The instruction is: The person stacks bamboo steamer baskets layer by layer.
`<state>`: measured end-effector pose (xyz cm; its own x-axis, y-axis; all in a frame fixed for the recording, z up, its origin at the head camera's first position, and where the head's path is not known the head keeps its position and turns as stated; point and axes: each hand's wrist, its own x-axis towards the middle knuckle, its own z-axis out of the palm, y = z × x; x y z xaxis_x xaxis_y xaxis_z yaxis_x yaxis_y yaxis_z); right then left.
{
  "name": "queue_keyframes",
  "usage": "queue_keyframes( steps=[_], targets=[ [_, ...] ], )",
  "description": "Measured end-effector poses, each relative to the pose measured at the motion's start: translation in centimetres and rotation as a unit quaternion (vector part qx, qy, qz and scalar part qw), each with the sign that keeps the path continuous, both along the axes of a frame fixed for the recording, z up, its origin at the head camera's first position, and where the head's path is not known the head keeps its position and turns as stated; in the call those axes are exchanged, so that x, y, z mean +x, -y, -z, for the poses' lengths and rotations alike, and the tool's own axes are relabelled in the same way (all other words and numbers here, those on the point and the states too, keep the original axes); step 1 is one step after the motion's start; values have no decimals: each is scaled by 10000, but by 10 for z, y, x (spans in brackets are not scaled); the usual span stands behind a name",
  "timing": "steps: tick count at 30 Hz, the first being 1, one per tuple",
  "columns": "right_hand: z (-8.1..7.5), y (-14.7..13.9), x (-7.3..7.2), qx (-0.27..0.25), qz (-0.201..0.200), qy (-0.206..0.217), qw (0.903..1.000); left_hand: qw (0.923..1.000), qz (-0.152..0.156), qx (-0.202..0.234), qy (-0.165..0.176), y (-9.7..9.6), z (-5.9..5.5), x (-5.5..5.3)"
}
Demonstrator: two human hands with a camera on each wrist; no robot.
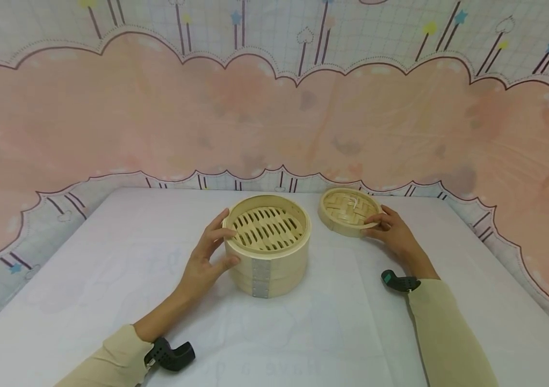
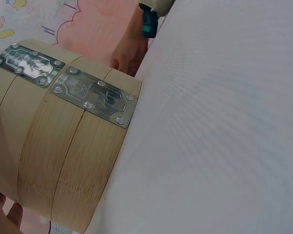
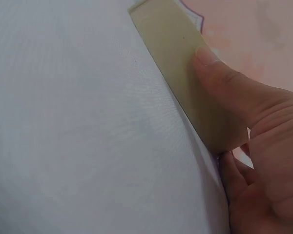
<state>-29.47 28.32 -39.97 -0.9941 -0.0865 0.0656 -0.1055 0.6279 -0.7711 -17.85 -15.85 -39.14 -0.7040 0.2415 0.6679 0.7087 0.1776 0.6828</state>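
A round bamboo steamer [image 1: 267,271] stands upright on the white table, its slatted base visible inside the rim. My left hand [image 1: 205,263] holds its left side, with the thumb on the front wall and the fingers at the rim. In the left wrist view the steamer's wall [image 2: 53,146] carries riveted metal plates [image 2: 95,97]. Behind and to the right lies the woven steamer lid [image 1: 344,209], top side up. My right hand [image 1: 390,231] grips the lid's right edge; in the right wrist view the thumb presses the lid's side band [image 3: 178,63].
White cloth covers the table [image 1: 323,333]. A pink patterned curtain [image 1: 274,118] hangs behind it and along both sides. Black devices [image 1: 173,356] are worn at both wrists. The steamer and lid stand slightly apart near the table's back.
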Motion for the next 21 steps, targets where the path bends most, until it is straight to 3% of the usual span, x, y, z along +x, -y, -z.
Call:
queue_keyframes(
  steps=[8,16,21],
  targets=[
    [0,2,1,6,124,-111,9999,10000,-43,-4,12,0,3,-1],
    [1,3,2,-19,182,-276,9995,10000,-43,-19,76,-8,-19,19],
    [3,3,2,-158,182,-283,9993,10000,-29,-4,65,-9,-20,20]
  ],
)
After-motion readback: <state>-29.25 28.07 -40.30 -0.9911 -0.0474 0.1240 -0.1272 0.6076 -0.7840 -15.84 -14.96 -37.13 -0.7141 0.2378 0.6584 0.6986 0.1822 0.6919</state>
